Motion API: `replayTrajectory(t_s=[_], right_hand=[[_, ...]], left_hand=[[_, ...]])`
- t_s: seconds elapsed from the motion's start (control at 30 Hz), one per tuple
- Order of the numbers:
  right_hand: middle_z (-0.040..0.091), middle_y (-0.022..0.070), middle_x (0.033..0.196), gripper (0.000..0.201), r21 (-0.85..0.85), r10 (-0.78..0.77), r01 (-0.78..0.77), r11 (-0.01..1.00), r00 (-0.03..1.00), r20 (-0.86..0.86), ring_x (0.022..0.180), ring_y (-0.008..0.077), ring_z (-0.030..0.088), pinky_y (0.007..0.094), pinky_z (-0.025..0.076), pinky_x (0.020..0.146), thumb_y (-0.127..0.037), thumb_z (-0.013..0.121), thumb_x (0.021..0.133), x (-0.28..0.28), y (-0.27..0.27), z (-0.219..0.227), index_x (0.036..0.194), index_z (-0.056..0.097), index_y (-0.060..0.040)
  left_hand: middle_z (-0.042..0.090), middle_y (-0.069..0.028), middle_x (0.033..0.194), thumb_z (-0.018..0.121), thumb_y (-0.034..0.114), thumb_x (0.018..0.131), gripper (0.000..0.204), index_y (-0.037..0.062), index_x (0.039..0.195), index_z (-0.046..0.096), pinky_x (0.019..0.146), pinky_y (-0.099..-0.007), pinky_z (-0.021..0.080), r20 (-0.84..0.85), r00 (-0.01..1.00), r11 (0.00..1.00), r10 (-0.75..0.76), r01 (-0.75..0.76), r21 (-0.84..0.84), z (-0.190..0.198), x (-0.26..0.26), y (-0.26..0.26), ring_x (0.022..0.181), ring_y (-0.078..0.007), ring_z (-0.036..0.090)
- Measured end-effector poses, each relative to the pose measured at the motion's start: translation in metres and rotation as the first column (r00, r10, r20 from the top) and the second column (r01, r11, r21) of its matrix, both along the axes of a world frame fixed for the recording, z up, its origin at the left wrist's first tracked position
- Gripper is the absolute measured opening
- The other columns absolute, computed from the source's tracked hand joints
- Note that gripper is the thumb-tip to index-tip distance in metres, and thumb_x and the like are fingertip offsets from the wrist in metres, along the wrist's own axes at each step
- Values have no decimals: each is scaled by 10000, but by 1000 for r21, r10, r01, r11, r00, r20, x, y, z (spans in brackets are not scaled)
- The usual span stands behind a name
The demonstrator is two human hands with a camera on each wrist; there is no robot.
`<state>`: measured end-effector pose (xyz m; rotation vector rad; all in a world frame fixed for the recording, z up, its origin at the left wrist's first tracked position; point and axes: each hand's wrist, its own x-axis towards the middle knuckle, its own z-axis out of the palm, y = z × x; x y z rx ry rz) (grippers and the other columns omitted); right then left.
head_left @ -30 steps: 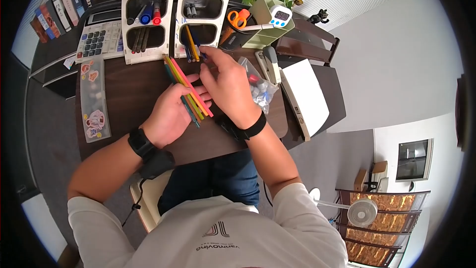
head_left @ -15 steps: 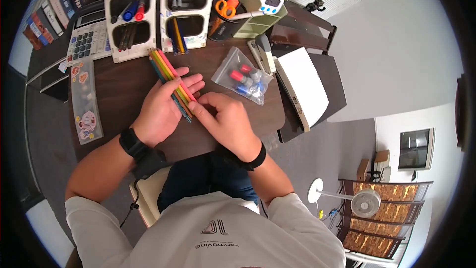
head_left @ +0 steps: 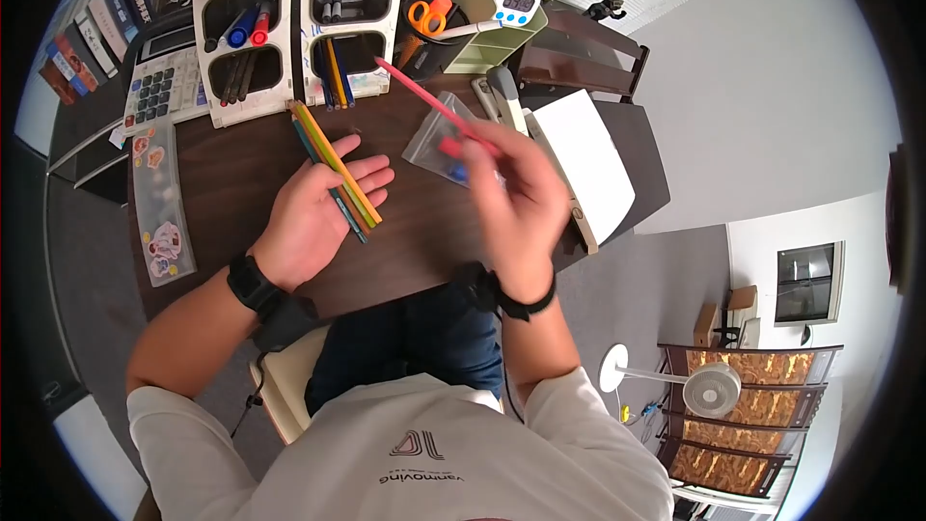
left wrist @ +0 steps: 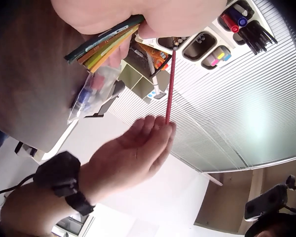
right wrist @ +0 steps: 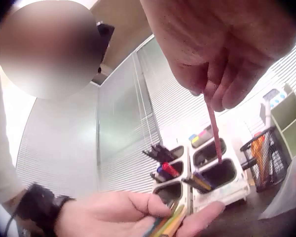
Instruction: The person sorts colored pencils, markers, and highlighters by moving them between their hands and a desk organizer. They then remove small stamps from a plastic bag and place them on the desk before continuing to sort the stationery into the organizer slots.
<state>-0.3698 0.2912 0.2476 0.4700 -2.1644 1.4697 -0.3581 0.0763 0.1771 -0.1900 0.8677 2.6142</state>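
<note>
Right-hand grip (head_left: 524, 205) is clamped near one end of a red pencil (head_left: 422, 94) above the worktop (head_left: 227, 203), presumably leaving its length free, while coloured pencils (head_left: 318, 140) are pinned across the left hand (head_left: 304, 222) by its thumb, apparently for bundling.

Looks from the head, forward and down over the desk (head_left: 231, 174); from left wrist, closely past the left hand (left wrist: 123, 11) toward the right hand (left wrist: 130, 158); from right wrist, the reverse; shares the organizer (head_left: 347, 28) among all three.
</note>
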Motion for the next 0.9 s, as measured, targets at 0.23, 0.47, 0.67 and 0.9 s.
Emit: replayTrajectory(t_s=[0.23,0.47,0.67,0.9], right_hand=[[722,220,1093,399,250,203,-242,937,964,175,956,323,742,374,589,837,-17,665,907,-55,-58,-26,1305,658,0],[702,245,1114,455,214,234,-282,935,946,225,969,357,730,397,586,855,-11,621,894,-52,-66,-31,1349,623,9],[713,181,976,197,331,79,-150,932,973,218,842,335,707,406,552,707,-141,702,947,-17,-43,-21,1099,700,-17],[714,148,846,151,273,117,-203,940,947,301,671,273,686,364,542,626,-159,749,938,29,-21,-41,956,756,-9]], left_hand=[[589,-183,1383,472,143,1051,483,27,1516,408,1120,-455,460,-34,998,998,51,-52,-25,-5,-2,0,1245,-274,597],[590,-204,1384,473,134,1061,442,28,1486,414,1105,-454,468,-36,999,994,24,-20,108,-2,-1,-3,1255,-293,603],[578,-200,1427,462,160,1069,462,37,1510,402,1123,-451,456,-2,999,996,46,-46,72,-3,-2,-2,1305,-290,581],[561,-206,1464,470,193,1095,451,37,1515,420,1131,-444,449,-67,998,1000,14,-14,-12,-5,2,5,1360,-310,550]])
